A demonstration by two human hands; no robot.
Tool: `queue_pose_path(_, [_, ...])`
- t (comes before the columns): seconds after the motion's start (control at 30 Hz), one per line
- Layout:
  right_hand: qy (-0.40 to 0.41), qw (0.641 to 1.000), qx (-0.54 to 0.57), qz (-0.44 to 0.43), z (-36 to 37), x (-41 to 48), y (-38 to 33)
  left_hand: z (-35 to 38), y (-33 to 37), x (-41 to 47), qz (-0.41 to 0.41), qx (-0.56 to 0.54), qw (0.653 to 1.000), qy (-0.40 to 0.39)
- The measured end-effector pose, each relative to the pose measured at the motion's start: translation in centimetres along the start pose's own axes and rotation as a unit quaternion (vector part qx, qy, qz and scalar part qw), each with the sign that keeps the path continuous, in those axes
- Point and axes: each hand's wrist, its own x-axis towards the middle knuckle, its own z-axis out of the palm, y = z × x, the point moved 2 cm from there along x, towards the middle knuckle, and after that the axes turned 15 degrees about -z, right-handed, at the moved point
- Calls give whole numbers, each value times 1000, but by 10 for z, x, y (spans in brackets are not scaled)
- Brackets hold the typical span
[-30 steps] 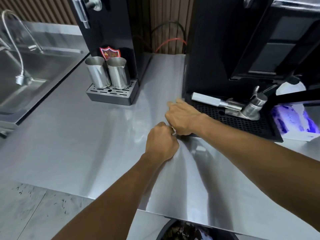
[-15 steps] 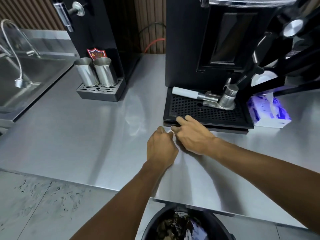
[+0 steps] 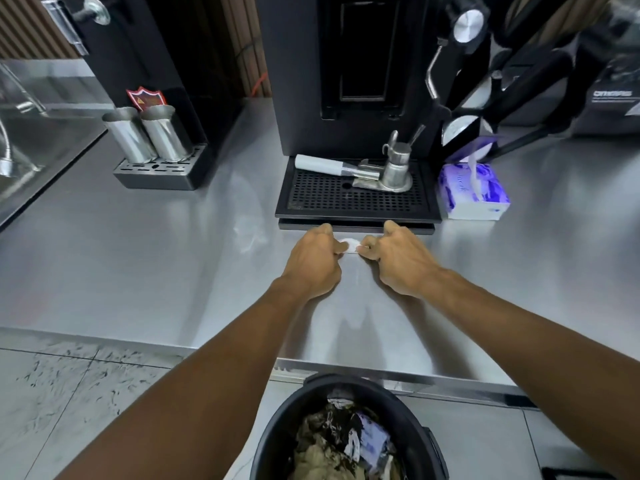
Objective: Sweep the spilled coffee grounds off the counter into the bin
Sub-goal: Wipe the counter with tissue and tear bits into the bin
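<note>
Together, knuckles up, left hand and right hand on white tissue.

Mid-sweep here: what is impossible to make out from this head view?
- Head view: coffee grounds, none discernible on the shiny steel counter; too small, or under the hands.
- Head view: small white tissue wad, mostly covered by the left hand and right hand pinching it.
- Head view: round black bin, cut off by the bottom edge.

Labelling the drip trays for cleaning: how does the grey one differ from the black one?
The grey tray is smaller, with slots; the black tray is wider, with round holes. The grey tray carries two steel pitchers; the black tray a portafilter. Both stand on the counter.
</note>
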Motion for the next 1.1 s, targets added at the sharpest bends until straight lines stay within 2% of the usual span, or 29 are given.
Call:
queue_pose_path(0.17, [26, 999, -3, -21, 0, -31, -11, 4, 15, -27, 22, -17, 1000, 4])
queue_pose_path(0.53, [46, 995, 84, -20, -7, -93, -49, 4, 32, -99, 15, -44, 999, -5])
queue_pose_path(0.77, [85, 980, 180, 27, 0, -116, -69, 4, 35, -138, -24, -76, 996, -25])
queue_pose_path(1.1, [110, 968, 220, 48, -2, -148, -107, 4, 32, -188, -18, -47, 999, -21])
